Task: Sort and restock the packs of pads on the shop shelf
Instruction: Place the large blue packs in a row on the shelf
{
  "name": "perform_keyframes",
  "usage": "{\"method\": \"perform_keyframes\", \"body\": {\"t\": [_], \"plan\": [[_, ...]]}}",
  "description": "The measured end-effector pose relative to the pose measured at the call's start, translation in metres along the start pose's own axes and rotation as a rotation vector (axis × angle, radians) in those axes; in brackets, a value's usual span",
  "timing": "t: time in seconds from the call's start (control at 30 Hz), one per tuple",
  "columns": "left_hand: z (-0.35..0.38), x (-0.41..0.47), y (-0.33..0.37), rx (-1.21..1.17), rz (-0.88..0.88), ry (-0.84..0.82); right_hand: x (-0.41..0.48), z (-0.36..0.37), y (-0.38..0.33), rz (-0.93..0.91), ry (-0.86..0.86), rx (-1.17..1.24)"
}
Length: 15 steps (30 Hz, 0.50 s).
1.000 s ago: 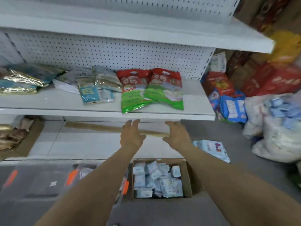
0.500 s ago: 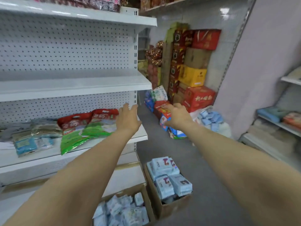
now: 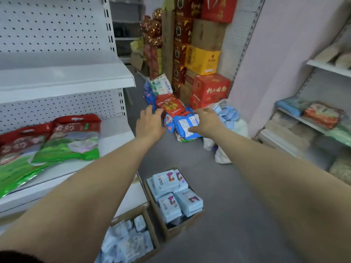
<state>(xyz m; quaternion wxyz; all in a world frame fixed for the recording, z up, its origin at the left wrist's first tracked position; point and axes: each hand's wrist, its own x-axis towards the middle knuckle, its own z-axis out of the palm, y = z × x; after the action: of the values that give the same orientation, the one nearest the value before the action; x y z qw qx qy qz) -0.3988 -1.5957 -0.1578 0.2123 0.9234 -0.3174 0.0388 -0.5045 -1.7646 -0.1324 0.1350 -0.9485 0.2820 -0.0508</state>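
Observation:
Both my arms stretch forward down the aisle. My left hand (image 3: 149,124) and my right hand (image 3: 206,121) are held out empty, fingers loosely bent, in line with a heap of blue and red packs (image 3: 180,118) on the floor further off. Two cardboard boxes stand on the floor below my arms: one (image 3: 176,198) with light blue packs of pads, another (image 3: 129,242) at the shelf foot with smaller pale packs. On the white shelf (image 3: 114,137) at left lie red and green bags (image 3: 57,141).
Stacked red, yellow and brown cartons (image 3: 201,59) fill the aisle's far end. A white sack (image 3: 231,130) of blue packs sits by the right wall. A second shelf unit (image 3: 313,126) with goods stands at right. The upper left shelf (image 3: 66,76) is bare. Grey floor runs between.
My view has swung from the left shelf to the right, down the aisle. Both hands have moved away from the shelf edge and now point toward the heap on the floor.

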Motion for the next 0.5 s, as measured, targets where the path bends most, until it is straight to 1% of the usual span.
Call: {"method": "perform_keyframes", "body": {"t": [0.13,0.27,0.37,0.5], "plan": [[0.054,0.034,-0.004,0.017,-0.036,-0.117,0.044,0.031,0.028,0.076,-0.061,0.025],[0.106,0.056,-0.011,0.039,-0.087,-0.226,0.076,0.072,0.057,0.114,-0.161,0.044],[0.145,0.066,-0.013,0.026,-0.149,-0.307,0.095,0.099,0.083,0.120,-0.263,0.052],[0.197,0.072,-0.015,-0.019,-0.274,-0.345,0.124,0.141,0.122,0.130,-0.382,0.101]]}}
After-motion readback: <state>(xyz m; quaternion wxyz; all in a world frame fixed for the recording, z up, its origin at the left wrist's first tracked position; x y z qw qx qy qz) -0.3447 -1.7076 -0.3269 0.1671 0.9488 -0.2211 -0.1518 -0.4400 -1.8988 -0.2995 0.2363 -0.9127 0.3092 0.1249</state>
